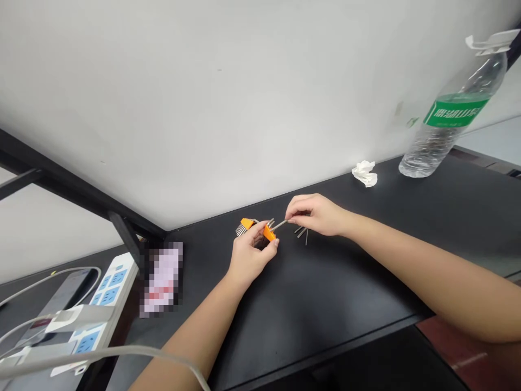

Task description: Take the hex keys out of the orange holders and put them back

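Observation:
My left hand (249,255) grips an orange holder (269,233), the kind that carries hex keys, between thumb and fingers. Pinched in the fingertips of my right hand (315,213) is a metal hex key (280,224), whose other end meets the orange holder. A second orange piece (246,223) with several thin metal rods (241,230) lies just behind my left hand, partly covered by it. Below my right hand, several loose hex keys (302,232) rest on the black table (309,293); their bent ends are hidden.
Crumpled white tissue (365,173) and a clear bottle with a green label (451,117) stand by the wall at right. At left are a white power strip (108,296), plugs, cables (134,353), a blurred pink item (165,277) and a black frame bar (81,182).

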Demonstrator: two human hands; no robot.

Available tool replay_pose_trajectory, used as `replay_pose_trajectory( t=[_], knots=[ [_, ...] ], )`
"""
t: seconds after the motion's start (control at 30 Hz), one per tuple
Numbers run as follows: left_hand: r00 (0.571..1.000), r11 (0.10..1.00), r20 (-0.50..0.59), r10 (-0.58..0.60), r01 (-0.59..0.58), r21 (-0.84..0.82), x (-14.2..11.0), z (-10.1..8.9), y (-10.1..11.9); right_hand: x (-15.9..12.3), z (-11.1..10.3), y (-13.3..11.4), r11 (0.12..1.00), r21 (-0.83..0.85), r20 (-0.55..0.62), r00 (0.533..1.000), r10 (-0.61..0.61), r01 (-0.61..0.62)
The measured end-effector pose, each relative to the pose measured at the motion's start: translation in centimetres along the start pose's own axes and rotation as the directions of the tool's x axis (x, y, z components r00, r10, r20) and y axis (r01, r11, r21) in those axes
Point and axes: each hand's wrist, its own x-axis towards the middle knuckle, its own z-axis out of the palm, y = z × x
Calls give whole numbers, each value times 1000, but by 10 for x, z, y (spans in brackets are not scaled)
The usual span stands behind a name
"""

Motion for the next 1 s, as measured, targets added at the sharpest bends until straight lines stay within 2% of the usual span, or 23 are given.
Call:
replay_pose_trajectory(
  t=[0.13,0.23,1.0],
  knots=[
    [999,991,7,48,-48,121,-1,0,4,-1,1,-4,985,-114,56,991,-123,128],
    [998,985,12,56,-58,164,-2,0,7,-2,0,-6,971,-159,55,984,-170,177],
    [996,970,27,87,-91,228,-2,-2,8,-4,-4,-2,967,-189,74,985,-156,168]
  ],
)
